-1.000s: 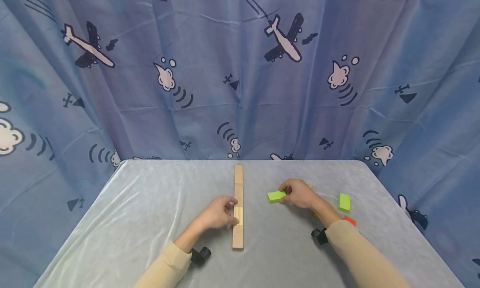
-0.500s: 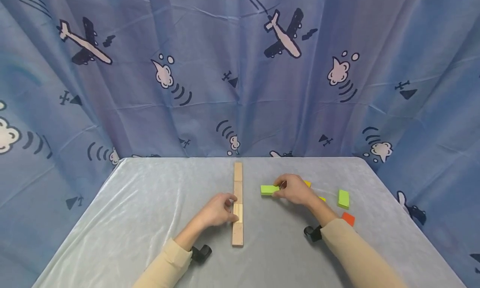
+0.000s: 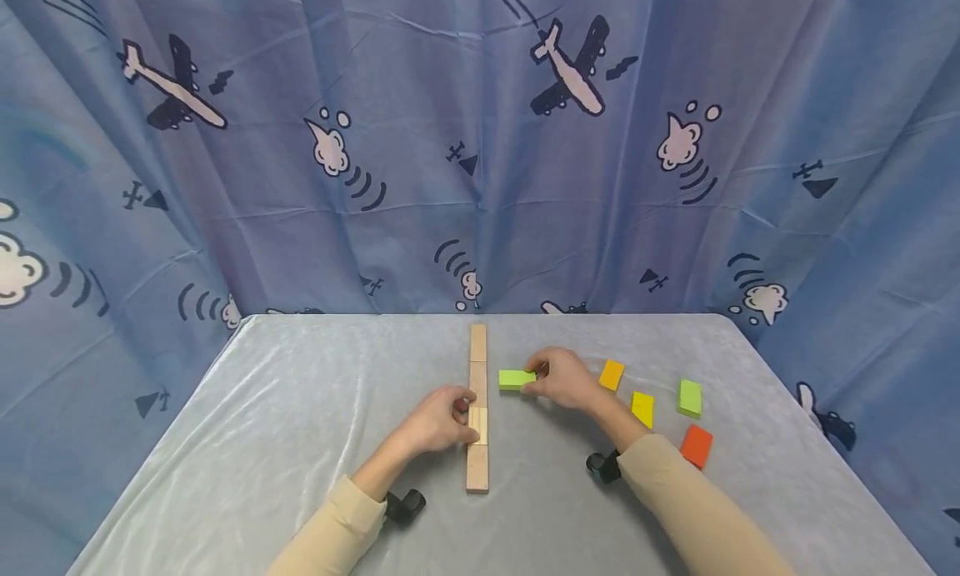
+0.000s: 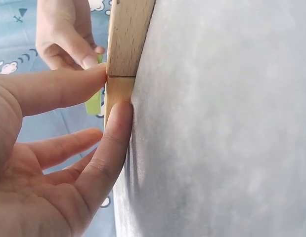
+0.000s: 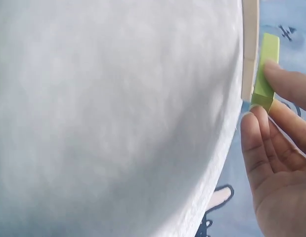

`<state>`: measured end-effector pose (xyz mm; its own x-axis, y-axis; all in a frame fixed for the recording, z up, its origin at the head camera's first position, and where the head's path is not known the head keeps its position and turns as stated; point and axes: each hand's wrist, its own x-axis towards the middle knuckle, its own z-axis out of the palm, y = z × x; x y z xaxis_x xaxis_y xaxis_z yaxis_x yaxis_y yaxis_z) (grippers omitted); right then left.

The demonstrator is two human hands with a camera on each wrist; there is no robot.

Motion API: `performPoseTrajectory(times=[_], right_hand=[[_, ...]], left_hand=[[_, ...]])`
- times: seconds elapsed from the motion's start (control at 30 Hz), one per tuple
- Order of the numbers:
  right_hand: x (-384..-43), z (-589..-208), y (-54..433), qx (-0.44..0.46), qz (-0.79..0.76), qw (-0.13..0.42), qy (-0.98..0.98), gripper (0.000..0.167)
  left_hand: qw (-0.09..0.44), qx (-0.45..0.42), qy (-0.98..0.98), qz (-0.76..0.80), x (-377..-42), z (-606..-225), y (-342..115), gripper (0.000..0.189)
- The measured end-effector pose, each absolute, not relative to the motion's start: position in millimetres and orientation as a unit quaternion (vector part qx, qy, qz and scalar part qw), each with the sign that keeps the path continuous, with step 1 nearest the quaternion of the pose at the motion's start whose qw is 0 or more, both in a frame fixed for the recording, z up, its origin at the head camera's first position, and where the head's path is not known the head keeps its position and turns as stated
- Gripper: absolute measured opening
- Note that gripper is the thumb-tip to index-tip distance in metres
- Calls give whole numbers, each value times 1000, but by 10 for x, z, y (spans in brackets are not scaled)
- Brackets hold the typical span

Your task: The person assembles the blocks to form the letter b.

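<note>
Green block [image 3: 515, 380], pinched in right grip [image 3: 566, 380], just moved toward 9 o'clock, now near wooden row's [image 3: 482, 416] 2 o'clock, not touching, so probably still unplaced; left grip [image 3: 435, 422] touches row, pinch unclear.

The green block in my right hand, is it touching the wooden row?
Apart: the head view shows a narrow strip of pale cloth between the held green block and the wooden row.

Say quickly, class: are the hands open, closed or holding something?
Left hand: touching the pale wooden block; whether it grips cannot be told.
Right hand: closed, holding a green block.
</note>
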<state>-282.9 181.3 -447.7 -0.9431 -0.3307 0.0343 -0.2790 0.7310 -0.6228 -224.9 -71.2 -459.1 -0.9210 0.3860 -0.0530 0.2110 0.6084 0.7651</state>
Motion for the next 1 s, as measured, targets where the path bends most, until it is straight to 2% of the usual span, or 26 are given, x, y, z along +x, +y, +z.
performPoseTrajectory(times=[0.67, 1.0], right_hand=[[-2838, -4566, 1601, -164, -317, 68, 932, 24], [-2805, -4557, 1588, -196, -286, 55, 936, 23]], left_hand=[[107, 173, 888, 413, -2247, -4580, -710, 59], [107, 181, 885, 417, -2244, -4587, -711, 60]])
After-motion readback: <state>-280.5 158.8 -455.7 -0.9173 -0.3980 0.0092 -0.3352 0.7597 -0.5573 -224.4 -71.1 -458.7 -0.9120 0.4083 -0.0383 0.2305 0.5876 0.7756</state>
